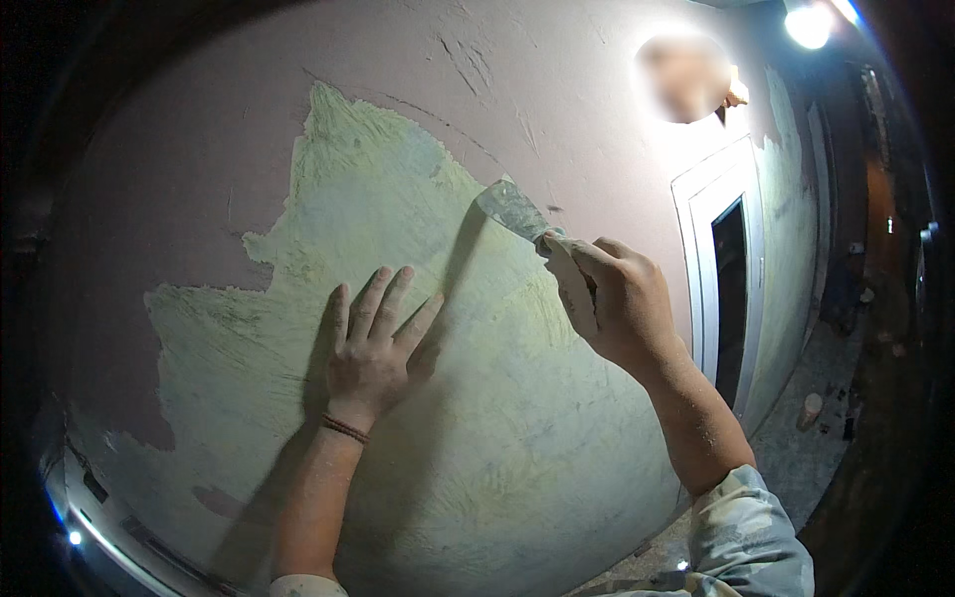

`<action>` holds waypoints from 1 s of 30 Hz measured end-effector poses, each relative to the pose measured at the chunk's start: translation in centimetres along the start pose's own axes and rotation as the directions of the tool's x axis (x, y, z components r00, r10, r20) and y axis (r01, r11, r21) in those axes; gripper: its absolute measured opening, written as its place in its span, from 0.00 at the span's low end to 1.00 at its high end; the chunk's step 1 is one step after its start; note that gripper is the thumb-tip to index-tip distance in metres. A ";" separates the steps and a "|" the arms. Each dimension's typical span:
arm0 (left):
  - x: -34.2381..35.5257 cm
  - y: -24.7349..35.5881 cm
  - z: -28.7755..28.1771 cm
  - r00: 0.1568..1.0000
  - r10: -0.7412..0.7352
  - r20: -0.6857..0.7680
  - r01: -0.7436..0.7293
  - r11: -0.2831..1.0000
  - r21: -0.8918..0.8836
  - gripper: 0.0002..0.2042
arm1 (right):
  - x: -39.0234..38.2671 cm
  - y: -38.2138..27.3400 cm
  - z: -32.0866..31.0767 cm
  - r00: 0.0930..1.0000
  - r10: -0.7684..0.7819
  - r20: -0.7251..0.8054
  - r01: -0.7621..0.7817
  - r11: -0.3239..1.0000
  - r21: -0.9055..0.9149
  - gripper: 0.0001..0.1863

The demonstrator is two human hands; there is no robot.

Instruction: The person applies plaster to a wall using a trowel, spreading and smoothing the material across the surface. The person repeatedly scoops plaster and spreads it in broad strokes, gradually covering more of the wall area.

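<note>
My right hand (627, 298) grips a scraper (512, 207) by its handle. Its wide, smeared blade touches or nearly touches the wall at the ragged border between the dull pink coating (587, 129) and the pale green-grey patch (398, 199). Lower and to the left, my left hand (370, 363) lies against the green-grey patch with its fingers spread and nothing in it. Pale dust covers both hands, and a beaded bracelet circles the left wrist. The scraper's handle is mostly hidden in my fist.
A white-framed opening (706, 289) stands to the right of the pink coating. Beyond it runs another patchy wall (786, 199). A bright lamp (808, 25) shines at the upper right, near a blurred round patch. Small items lie on the floor (796, 453) at the lower right.
</note>
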State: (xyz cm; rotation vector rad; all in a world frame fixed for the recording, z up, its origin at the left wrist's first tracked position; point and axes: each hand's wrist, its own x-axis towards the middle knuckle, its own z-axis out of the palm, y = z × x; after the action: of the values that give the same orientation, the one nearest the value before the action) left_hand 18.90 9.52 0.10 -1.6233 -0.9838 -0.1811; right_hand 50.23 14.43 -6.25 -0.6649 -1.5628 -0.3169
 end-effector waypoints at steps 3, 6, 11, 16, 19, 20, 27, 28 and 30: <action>0.0 0.1 -0.1 1.000 0.011 0.000 -0.011 1.000 0.009 0.27 | 0.2 -0.9 -0.4 0.982 0.141 0.123 -0.140 0.990 -0.019 0.21; 0.0 0.0 0.0 1.000 0.008 -0.010 -0.007 1.000 0.023 0.29 | 1.0 -1.5 0.0 0.981 0.158 0.111 -0.159 0.987 0.001 0.19; 0.2 -0.3 0.3 0.996 0.066 -0.055 -0.061 0.994 0.096 0.28 | 1.9 -1.3 0.5 0.986 0.149 0.079 -0.147 0.989 -0.023 0.17; -0.2 0.0 0.3 1.000 0.000 -0.024 0.000 1.000 0.003 0.28 | 1.4 -1.4 -0.5 0.941 0.286 0.180 -0.289 0.957 -0.011 0.17; -0.1 0.0 0.3 1.000 0.013 0.012 -0.014 0.996 0.088 0.27 | 2.0 -1.2 -0.8 0.984 0.142 0.112 -0.143 0.990 0.004 0.16; -0.1 0.0 0.3 0.999 0.028 -0.024 -0.027 0.997 0.068 0.27 | 2.5 -1.0 -0.7 0.997 0.075 0.033 -0.076 0.996 0.039 0.16; 0.0 0.1 0.2 0.999 0.006 -0.037 -0.005 1.000 0.027 0.27 | 2.6 -0.4 -1.3 0.977 0.158 0.144 -0.156 0.987 -0.021 0.15; 0.0 0.1 0.2 0.999 0.004 -0.047 -0.003 1.000 0.022 0.27 | 2.3 -0.4 -1.4 0.983 0.124 0.133 -0.123 0.992 -0.013 0.15; 0.1 0.1 0.1 0.999 0.008 -0.036 -0.009 1.000 -0.009 0.27 | 2.6 0.2 -1.5 1.000 0.003 -0.007 -0.002 0.999 0.044 0.15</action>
State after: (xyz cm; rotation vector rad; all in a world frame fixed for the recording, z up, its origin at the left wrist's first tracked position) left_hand 19.01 9.72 0.08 -1.6273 -0.9499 -0.2085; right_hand 51.61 14.29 -3.62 -0.6312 -1.5578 -0.2822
